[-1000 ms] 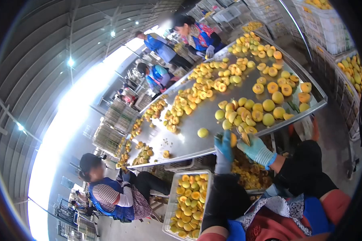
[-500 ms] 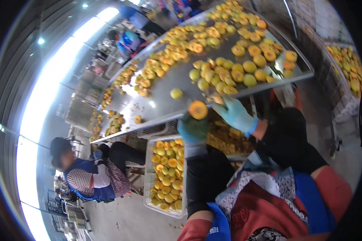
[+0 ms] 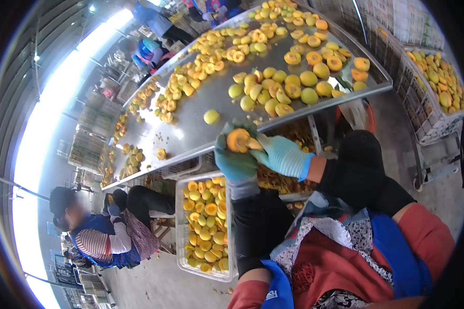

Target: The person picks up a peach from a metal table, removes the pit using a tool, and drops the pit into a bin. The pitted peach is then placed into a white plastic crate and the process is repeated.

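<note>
My left hand (image 3: 235,154), in a green-stained glove, is wrapped round a halved orange-yellow fruit (image 3: 238,140) just off the front edge of the metal table (image 3: 201,136). From the right, my right hand (image 3: 283,155), in a light blue glove, reaches the fruit with its fingers closed on something small at the cut face; I cannot make out what it is. Beyond my hands, a group of yellow-green fruit halves (image 3: 308,79) lies on the table, and one greenish fruit (image 3: 211,117) sits apart.
Below the table edge, a white crate (image 3: 180,226) holds many fruit halves. A bin of dark scraps (image 3: 273,180) is under my hands. A co-worker (image 3: 103,232) sits at the left. Another crate of fruit (image 3: 423,110) stands at the right. More people are at the far side.
My right hand has moved left and down to the fruit in my left hand. The cut fruit has turned, and the whole view has shifted slightly.
</note>
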Available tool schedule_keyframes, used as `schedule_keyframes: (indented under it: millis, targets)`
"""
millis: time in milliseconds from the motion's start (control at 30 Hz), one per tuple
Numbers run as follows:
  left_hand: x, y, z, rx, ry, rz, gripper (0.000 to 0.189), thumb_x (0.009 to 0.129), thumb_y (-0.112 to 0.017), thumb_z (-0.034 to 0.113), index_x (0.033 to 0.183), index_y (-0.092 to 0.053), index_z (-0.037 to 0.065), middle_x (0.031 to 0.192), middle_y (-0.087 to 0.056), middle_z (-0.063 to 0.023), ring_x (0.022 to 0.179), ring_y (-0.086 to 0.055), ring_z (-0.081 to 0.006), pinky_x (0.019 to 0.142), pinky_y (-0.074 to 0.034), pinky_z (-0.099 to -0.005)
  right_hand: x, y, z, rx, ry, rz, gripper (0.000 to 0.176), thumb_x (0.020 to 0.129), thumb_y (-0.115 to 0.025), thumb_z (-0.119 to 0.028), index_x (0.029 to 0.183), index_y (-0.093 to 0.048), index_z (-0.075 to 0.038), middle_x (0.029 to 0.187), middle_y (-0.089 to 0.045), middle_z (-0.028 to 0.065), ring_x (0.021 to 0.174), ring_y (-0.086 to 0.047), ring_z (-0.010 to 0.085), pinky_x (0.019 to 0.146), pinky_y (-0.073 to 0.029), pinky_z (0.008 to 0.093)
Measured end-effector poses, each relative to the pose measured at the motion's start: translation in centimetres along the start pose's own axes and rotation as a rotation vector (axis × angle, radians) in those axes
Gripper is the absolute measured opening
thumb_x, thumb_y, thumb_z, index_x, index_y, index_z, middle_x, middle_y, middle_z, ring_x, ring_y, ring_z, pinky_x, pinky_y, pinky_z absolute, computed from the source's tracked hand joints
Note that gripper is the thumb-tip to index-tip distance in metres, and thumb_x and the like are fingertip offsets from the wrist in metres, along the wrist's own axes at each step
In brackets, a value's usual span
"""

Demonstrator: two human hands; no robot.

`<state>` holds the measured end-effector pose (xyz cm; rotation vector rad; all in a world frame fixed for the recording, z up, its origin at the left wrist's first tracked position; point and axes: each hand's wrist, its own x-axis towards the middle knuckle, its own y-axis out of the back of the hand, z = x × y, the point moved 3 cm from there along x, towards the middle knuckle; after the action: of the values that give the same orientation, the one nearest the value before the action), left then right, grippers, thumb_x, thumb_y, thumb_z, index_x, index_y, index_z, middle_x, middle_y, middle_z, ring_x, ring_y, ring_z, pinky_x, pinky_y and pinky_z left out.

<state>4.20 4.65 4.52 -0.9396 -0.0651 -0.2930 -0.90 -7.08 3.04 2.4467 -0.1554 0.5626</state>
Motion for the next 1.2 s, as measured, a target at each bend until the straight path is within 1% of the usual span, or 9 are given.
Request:
schedule_keyframes:
  millis: [100,167,233,633,667,800,967,1133,1200]
  targets:
    - [0.8,0.8,-1.0,-0.053,0.005,0.017,0.030,0.101,-0.047,0.033,0.110,-0.057,0.006,0.105,-0.063,-0.0120,0.095,-0.060,-0.0286,0.089,-0.050,-0.0445,0.1,-0.7,0.2,0.088,0.048,-0.022,0.034,0.094,-0.051,-0.034,0.109,-0.057,-0.004,0.079,-0.064,0.0233,0.073,-0.062,0.0439,0.065,-0.047,0.0543]
    - [1.4,1.7,-1.5,-0.117,-0.022,-0.194,0.029,0.100,-0.046,0.035,0.103,-0.056,0.008,0.100,-0.061,-0.0101,0.092,-0.060,-0.0281,0.088,-0.050,-0.0443,0.3,-1.0,0.3,0.149,-0.038,-0.090,0.036,0.097,-0.046,-0.036,0.108,-0.056,-0.003,0.088,-0.065,0.0249,0.081,-0.062,0.0457,0.070,-0.048,0.0545]
    - [-0.1,-0.5,-1.0,-0.088,0.007,0.093,0.026,0.098,-0.049,0.033,0.098,-0.056,0.008,0.100,-0.060,-0.0097,0.090,-0.057,-0.0267,0.081,-0.047,-0.0424,0.2,-0.7,-0.4,0.230,-0.045,-0.152,0.040,0.097,-0.045,-0.038,0.111,-0.056,-0.002,0.095,-0.065,0.0272,0.088,-0.061,0.0468,0.075,-0.049,0.0520]
    - [-0.9,0.7,0.9,0.316,0.152,0.009,0.039,0.099,-0.042,0.033,0.105,-0.061,-0.001,0.092,-0.065,-0.0148,0.081,-0.063,-0.0262,0.077,-0.054,-0.0388,-0.7,-1.4,0.4,0.213,-0.087,-0.283,0.040,0.095,-0.048,-0.037,0.099,-0.064,-0.001,0.091,-0.066,0.0264,0.092,-0.061,0.0459,0.080,-0.048,0.0485]
    - [-1.1,0.9,1.2,0.315,0.159,0.031,0.037,0.098,-0.044,0.032,0.104,-0.061,-0.001,0.092,-0.064,-0.0154,0.081,-0.063,-0.0267,0.077,-0.054,-0.0393,-0.6,-1.4,0.0,0.204,-0.007,-0.281,0.040,0.096,-0.049,-0.037,0.095,-0.064,-0.001,0.080,-0.066,0.0226,0.075,-0.065,0.0386,0.069,-0.050,0.0447]
    - [-1.5,2.1,-0.2,0.283,0.102,0.076,0.043,0.098,-0.048,0.038,0.091,-0.063,-0.002,0.082,-0.065,-0.0136,0.071,-0.062,-0.0229,0.065,-0.053,-0.0354,-2.0,-0.3,-2.6,0.643,-0.566,-0.621,0.044,0.097,-0.049,-0.044,0.079,-0.056,-0.004,0.060,-0.051,0.0049,0.045,-0.048,0.0144,0.040,-0.039,0.0321]
    - [-1.7,1.0,0.1,0.577,0.073,0.129,0.049,0.098,-0.050,0.042,0.078,-0.063,-0.001,0.068,-0.063,-0.0122,0.056,-0.060,-0.0214,0.054,-0.051,-0.0331,-3.2,-0.7,-2.0,0.715,-0.621,-0.647,0.043,0.097,-0.049,-0.045,0.077,-0.052,-0.007,0.059,-0.051,0.0038,0.043,-0.048,0.0149,0.038,-0.038,0.0306]
    - [-1.4,1.0,-0.2,0.458,0.083,-0.002,0.047,0.095,-0.051,0.038,0.071,-0.062,-0.001,0.064,-0.060,-0.0133,0.055,-0.058,-0.0230,0.053,-0.048,-0.0326,-3.8,-0.4,-2.1,0.976,-0.693,-0.735,0.039,0.098,-0.049,-0.045,0.082,-0.054,-0.009,0.058,-0.050,0.0018,0.043,-0.047,0.0137,0.038,-0.038,0.0295]
    - [-1.6,0.4,-0.4,0.584,0.114,-0.013,0.049,0.096,-0.050,0.038,0.070,-0.062,-0.002,0.063,-0.061,-0.0131,0.055,-0.058,-0.0225,0.053,-0.048,-0.0326,-3.2,-0.1,-1.9,0.718,-0.529,-0.622,0.039,0.098,-0.049,-0.045,0.082,-0.054,-0.010,0.058,-0.050,0.0016,0.043,-0.046,0.0131,0.038,-0.036,0.0289]
